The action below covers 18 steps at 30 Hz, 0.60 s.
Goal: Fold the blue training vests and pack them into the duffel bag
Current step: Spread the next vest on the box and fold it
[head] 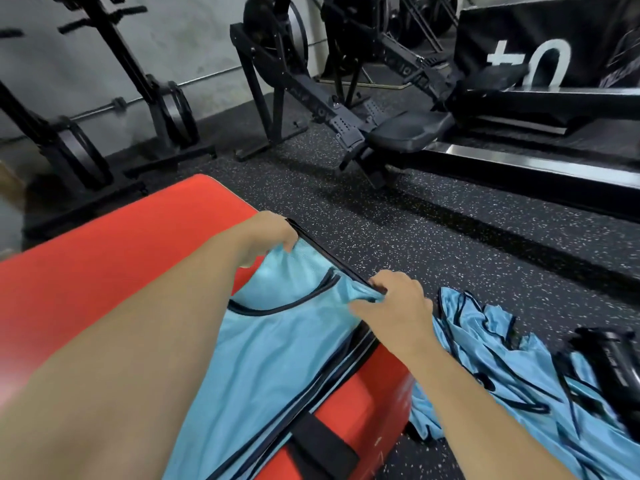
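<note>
Light-blue mesh vest [277, 358] spread on the red padded box [104, 271] at lower centre, its far edge pinched between the fingers of the left hand [268, 239] and right hand [394, 306]: folding in hand, and the next move probably calls for drawing that edge evenly toward the near hem.

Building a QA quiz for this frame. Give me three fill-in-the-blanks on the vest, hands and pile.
1. The blue vest lies spread on a padded block coloured ____.
2. That vest is gripped by ____ hands: the left hand and the right hand.
3. The pile of other vests lies on the ____, to the right of the block.

Missing words: red; two; floor.
</note>
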{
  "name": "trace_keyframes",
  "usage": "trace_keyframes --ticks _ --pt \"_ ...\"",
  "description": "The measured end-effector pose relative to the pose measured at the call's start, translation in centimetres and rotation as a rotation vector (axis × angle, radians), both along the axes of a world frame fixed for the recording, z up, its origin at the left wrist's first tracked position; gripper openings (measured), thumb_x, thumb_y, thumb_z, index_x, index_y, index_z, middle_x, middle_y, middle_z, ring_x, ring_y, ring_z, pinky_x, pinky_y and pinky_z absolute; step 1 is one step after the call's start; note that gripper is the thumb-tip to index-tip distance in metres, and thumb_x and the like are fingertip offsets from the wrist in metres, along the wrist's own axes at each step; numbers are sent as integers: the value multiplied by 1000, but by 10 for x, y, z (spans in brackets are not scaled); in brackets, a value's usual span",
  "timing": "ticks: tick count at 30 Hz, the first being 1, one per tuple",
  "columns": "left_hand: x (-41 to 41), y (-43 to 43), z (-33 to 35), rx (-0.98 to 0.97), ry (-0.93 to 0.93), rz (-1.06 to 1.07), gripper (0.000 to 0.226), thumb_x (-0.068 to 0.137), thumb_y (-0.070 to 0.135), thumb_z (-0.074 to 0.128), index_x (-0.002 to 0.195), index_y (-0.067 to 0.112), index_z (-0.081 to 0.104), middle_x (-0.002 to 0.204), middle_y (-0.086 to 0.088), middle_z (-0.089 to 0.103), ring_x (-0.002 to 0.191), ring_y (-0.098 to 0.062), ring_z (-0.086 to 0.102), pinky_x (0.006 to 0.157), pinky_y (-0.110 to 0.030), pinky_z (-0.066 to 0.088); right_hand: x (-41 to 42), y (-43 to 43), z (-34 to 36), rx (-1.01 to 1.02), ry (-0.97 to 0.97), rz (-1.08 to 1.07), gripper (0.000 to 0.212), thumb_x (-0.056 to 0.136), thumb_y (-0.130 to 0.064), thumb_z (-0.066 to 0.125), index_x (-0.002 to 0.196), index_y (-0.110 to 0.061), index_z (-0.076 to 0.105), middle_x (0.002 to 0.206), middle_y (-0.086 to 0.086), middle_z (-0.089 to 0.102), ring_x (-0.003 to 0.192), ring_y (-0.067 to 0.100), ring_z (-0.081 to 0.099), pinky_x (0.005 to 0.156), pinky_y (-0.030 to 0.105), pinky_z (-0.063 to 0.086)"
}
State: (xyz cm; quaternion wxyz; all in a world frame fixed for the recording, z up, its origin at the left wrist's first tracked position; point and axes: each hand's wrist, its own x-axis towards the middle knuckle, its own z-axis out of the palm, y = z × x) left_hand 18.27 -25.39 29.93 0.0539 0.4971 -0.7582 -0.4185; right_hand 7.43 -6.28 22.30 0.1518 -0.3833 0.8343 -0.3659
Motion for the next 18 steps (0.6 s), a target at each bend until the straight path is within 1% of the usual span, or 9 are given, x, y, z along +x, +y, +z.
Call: trace_keyframes --ticks 1,3,5,7,10,13,15,17,18 --pt "7 1 4 7 41 20 28 42 8 53 49 20 29 64 -2 21 64 -18 16 63 -38 10 0 2 2 -94 -113 6 18 73 -29 73 71 -23 56 71 -13 53 77 16 50 70 32 33" --pt "22 3 12 -12 91 56 25 39 7 54 44 20 32 63 -2 25 63 -18 19 60 -34 12 1 5 12 -272 -372 35 19 70 -16 75 64 -14 57 51 -12 45 54 11 39 57 27 32" --pt "41 7 20 -56 115 75 20 41 6 55 43 18 39 61 0 30 62 -18 22 58 -33 16 11 7 29 -335 -469 76 14 70 -10 74 65 -11 61 49 -10 44 47 8 35 51 25 31" --pt "64 10 29 -115 127 85 21 52 3 57 44 18 45 56 3 35 60 -18 27 56 -30 20 30 5 48 -385 -435 140 13 69 -12 73 65 -16 62 49 -11 47 47 10 37 51 27 32" --pt "106 13 38 -208 130 102 25 71 -9 58 62 15 58 61 0 46 61 -15 38 56 -27 32 68 8 72 -374 -176 243 15 70 -22 70 64 -25 57 56 -11 54 55 13 47 57 30 39" --pt "157 22 32 -284 117 138 30 77 -16 56 71 13 64 63 0 56 57 -4 49 55 -11 38 120 20 78 -335 159 342 9 75 -26 66 76 -26 57 78 -8 61 77 18 55 68 34 43" --pt "190 34 12 -301 31 157 36 77 -17 58 68 17 64 61 3 59 53 1 51 53 -10 40 154 30 58 -350 375 409 11 66 -27 65 74 -25 57 76 -6 60 73 21 58 63 34 43" --pt "216 48 -16 -283 -69 165 41 75 -16 56 66 23 64 58 8 62 48 5 52 54 -16 43 182 39 33 -252 525 500 25 50 -32 72 65 -24 54 64 -6 56 60 20 58 53 31 42" --pt "225 56 -29 -296 -102 175 41 75 -14 54 67 24 64 60 8 63 51 3 53 58 -19 43 191 42 22 -185 575 533 32 44 -34 79 63 -24 54 62 -7 54 57 19 57 50 31 42"
